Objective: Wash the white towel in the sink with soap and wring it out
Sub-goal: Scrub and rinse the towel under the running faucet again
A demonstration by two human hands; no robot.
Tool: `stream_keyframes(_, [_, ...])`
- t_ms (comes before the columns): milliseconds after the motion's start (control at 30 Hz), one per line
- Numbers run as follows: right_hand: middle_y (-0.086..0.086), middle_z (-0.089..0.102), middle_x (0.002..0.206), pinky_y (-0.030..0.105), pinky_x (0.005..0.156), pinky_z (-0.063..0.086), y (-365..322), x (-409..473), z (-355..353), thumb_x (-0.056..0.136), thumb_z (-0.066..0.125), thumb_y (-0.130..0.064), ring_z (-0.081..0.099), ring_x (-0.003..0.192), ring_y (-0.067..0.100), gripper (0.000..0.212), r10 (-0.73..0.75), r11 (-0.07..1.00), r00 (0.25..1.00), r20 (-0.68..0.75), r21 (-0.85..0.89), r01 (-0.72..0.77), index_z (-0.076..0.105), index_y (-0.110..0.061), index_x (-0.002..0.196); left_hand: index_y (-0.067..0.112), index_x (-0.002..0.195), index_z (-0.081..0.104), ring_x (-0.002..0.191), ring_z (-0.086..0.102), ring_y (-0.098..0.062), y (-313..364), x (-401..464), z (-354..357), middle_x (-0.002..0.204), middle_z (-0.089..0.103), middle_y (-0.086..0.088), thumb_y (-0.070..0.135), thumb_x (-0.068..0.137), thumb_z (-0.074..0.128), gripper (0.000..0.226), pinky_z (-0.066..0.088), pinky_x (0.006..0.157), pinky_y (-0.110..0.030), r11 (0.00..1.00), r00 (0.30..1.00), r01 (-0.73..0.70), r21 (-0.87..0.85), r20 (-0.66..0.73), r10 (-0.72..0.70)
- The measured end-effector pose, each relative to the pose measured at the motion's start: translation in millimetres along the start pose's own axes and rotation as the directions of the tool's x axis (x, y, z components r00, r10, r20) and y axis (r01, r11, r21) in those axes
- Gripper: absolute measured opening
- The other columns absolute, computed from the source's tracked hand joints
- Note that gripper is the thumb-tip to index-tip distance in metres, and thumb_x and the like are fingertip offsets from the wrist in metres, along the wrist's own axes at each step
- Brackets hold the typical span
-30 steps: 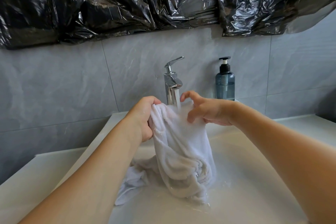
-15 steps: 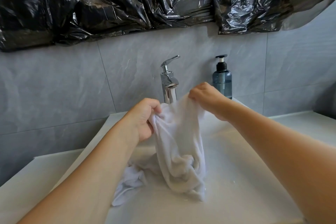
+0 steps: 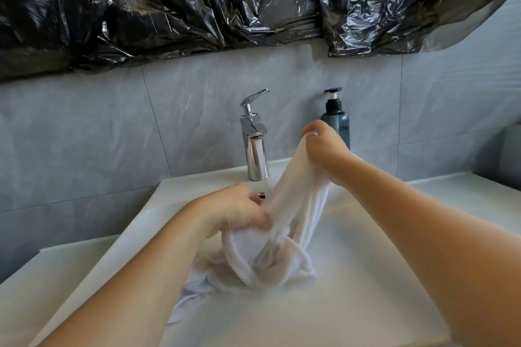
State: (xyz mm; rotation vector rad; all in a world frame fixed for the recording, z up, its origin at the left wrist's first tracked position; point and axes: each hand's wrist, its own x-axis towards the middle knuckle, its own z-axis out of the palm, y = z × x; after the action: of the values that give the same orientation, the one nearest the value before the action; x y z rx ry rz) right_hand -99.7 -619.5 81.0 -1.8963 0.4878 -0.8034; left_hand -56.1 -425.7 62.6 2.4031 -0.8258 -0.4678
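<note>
1. The white towel (image 3: 284, 222) hangs stretched between the two hands over the sink (image 3: 366, 276), its lower bulk bunched and resting wet on the basin floor.
2. The right hand (image 3: 324, 149) is raised near the soap bottle (image 3: 337, 121), its fingers closed around the towel's upper end, so the cloth runs down and to the left from this grip.
3. The left hand (image 3: 234, 211) sits lower, just in front of the faucet (image 3: 253, 144), clenched over a gathered part of the towel; cloth spills out beneath the fist.
4. Water runs from the faucet spout in a thin stream that falls between the left hand and the stretched cloth.
5. A loose tail of the towel trails to the lower left along the basin, partly behind the left forearm.
6. The left hand's fingertips are buried in the cloth, and the right palm is turned away, so only knuckles and backs of the hands show.
7. The soap bottle's lower part is hidden behind the right hand.
8. Crumpled black plastic sheeting (image 3: 197, 3) covers the wall above the grey tiles (image 3: 84, 135); whatever it covers cannot be seen.
</note>
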Motion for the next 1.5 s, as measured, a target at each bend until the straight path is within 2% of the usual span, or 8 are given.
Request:
stream_keyframes(167, [0.006, 0.051, 0.098, 0.03, 0.072, 0.039, -5, -7, -7, 0.087, 0.056, -0.017, 0.049, 0.083, 0.023, 0.026, 0.085, 0.986, 0.952, 0.294, -0.165, -0.037, 0.059, -0.009, 0.111, 0.016, 0.06, 0.056, 0.054, 0.048, -0.018, -6, 7, -4, 0.053, 0.05, 0.003, 0.04, 0.092, 0.065, 0.041, 0.031, 0.049, -0.023, 0.987, 0.948, -0.023, -0.159, -0.317, -0.029])
stream_keyframes(300, [-0.004, 0.06, 0.125, 0.036, 0.099, 0.049, -8, -24, -7, 0.082, 0.077, -0.032, 0.061, 0.113, 0.022, 0.057, 0.325, 0.912, 0.642, 0.694, -0.409, -0.02, 0.053, -0.032, 0.134, 0.016, 0.076, 0.064, 0.062, 0.056, -0.016, 1, 5, -2, 0.07, 0.062, -0.002, 0.041, 0.099, 0.055, 0.035, 0.038, 0.056, -0.024, 0.909, 0.939, -0.111, -0.401, -0.341, -0.036])
stream_keyframes(433, [0.003, 0.068, 0.099, 0.033, 0.081, 0.053, -7, -18, 4, 0.089, 0.061, -0.033, 0.065, 0.087, 0.024, 0.024, 0.167, 0.828, 0.826, 0.539, -0.531, 0.179, 0.068, -0.018, 0.106, 0.008, 0.089, 0.067, 0.068, 0.064, -0.023, 8, 2, -3, 0.081, 0.071, -0.012, 0.031, 0.096, 0.061, 0.025, 0.047, 0.064, -0.029, 0.805, 0.96, -0.121, -0.58, -0.274, -0.053])
stream_keyframes(567, [0.007, 0.052, 0.076, 0.029, 0.058, 0.032, -8, -17, 2, 0.086, 0.057, -0.02, 0.045, 0.065, 0.023, 0.012, 0.196, 0.974, 0.913, 0.357, -0.177, -0.14, 0.056, -0.013, 0.077, 0.014, 0.105, 0.053, 0.074, 0.063, -0.028, 9, -1, -1, 0.093, 0.065, -0.018, 0.004, 0.057, 0.066, 0.052, 0.051, 0.065, -0.034, 0.813, 0.986, 0.002, -0.582, -0.134, -0.098])
stream_keyframes(800, [0.005, 0.049, 0.075, 0.029, 0.061, 0.033, -15, -16, -2, 0.081, 0.056, -0.021, 0.046, 0.069, 0.023, 0.01, 0.243, 0.945, 0.949, 0.201, 0.171, -0.278, 0.05, -0.016, 0.075, 0.011, 0.088, 0.061, 0.069, 0.063, -0.026, 2, 6, 0, 0.081, 0.068, -0.011, 0.013, 0.095, 0.064, 0.007, 0.054, 0.06, -0.033, 0.878, 0.968, 0.0, -0.478, -0.22, -0.119])
stream_keyframes(1167, [0.007, 0.055, 0.094, 0.024, 0.063, 0.044, -3, -6, 1, 0.094, 0.05, -0.013, 0.05, 0.076, 0.021, 0.011, 0.154, 0.976, 0.926, 0.346, -0.199, -0.088, 0.057, -0.012, 0.102, 0.01, 0.105, 0.07, 0.079, 0.066, -0.027, 9, 9, 6, 0.09, 0.073, -0.01, 0.027, 0.101, 0.052, 0.025, 0.051, 0.07, -0.033, 0.628, 0.977, -0.02, -0.778, -0.148, -0.152])
stream_keyframes(1333, [0.004, 0.046, 0.072, 0.026, 0.056, 0.035, -4, -6, -4, 0.081, 0.052, -0.019, 0.043, 0.061, 0.022, 0.009, 0.181, 0.973, 0.976, 0.119, -0.164, -0.16, 0.053, -0.01, 0.08, 0.006, 0.108, 0.067, 0.075, 0.061, -0.028, 10, 6, 10, 0.094, 0.063, -0.014, 0.006, 0.081, 0.043, 0.036, 0.052, 0.061, -0.028, 0.513, 0.995, 0.056, -0.857, 0.008, -0.095])
stream_keyframes(1500, [0.004, 0.05, 0.072, 0.029, 0.061, 0.039, -2, -6, -6, 0.081, 0.049, -0.021, 0.048, 0.063, 0.023, 0.013, 0.154, 0.967, 0.986, 0.062, -0.214, -0.138, 0.053, -0.009, 0.078, 0.0, 0.121, 0.065, 0.085, 0.067, -0.026, 12, 7, 15, 0.109, 0.07, -0.018, 0.003, 0.096, 0.051, 0.029, 0.057, 0.07, -0.032, 0.443, 0.996, -0.022, -0.896, -0.059, -0.068])
